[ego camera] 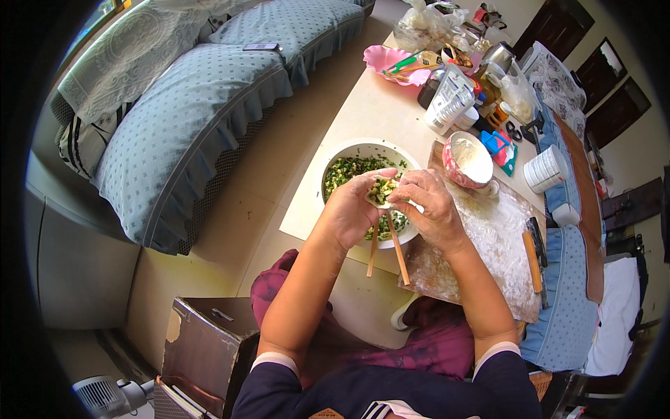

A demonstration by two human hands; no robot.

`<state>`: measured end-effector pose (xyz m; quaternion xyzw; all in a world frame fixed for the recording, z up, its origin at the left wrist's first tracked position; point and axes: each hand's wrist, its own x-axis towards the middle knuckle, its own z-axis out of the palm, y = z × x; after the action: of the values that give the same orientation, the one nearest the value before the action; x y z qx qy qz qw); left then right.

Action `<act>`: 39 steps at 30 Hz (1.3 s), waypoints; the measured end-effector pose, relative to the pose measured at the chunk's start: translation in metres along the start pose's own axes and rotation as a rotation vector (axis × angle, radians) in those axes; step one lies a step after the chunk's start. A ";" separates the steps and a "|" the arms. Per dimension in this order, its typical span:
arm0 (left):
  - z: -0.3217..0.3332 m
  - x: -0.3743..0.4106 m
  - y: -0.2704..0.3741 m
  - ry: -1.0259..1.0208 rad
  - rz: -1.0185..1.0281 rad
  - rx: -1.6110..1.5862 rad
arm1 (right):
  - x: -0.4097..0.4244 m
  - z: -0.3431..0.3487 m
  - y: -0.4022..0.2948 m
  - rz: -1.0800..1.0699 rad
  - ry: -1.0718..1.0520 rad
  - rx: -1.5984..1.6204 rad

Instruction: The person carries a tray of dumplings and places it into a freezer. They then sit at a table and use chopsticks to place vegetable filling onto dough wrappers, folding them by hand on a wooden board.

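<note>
My left hand (352,209) cradles a round dough wrapper (381,193) topped with chopped green and yellow filling. The fingers of my right hand (429,204) pinch the wrapper's right edge; it is still open at the top. Flour dusts both hands. Below them stands a white bowl (335,149) of chopped green filling, partly hidden by my hands. Two wooden chopsticks (399,256) rest in the bowl, their ends sticking out over its near rim.
Right of the bowl lies a floured wooden board (487,235) with a rolling pin (532,262) at its right edge. A red bowl of flour (467,160) sits at the board's far end. Bottles, a white tub (545,168) and a pink dish (392,60) crowd the table beyond.
</note>
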<state>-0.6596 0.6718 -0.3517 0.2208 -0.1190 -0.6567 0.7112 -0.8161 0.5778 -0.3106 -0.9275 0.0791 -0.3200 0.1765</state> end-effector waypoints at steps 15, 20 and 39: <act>0.007 0.001 -0.011 0.009 0.052 0.225 | 0.002 0.011 -0.009 0.158 0.123 -0.052; 0.012 0.000 -0.009 0.013 0.059 0.313 | 0.005 0.010 -0.007 0.102 0.101 -0.087; 0.006 0.005 -0.010 0.044 0.177 0.552 | 0.011 0.009 0.000 0.260 0.155 -0.083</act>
<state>-0.6712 0.6653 -0.3516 0.4089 -0.2964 -0.5302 0.6811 -0.8020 0.5772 -0.3107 -0.8884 0.2252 -0.3616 0.1711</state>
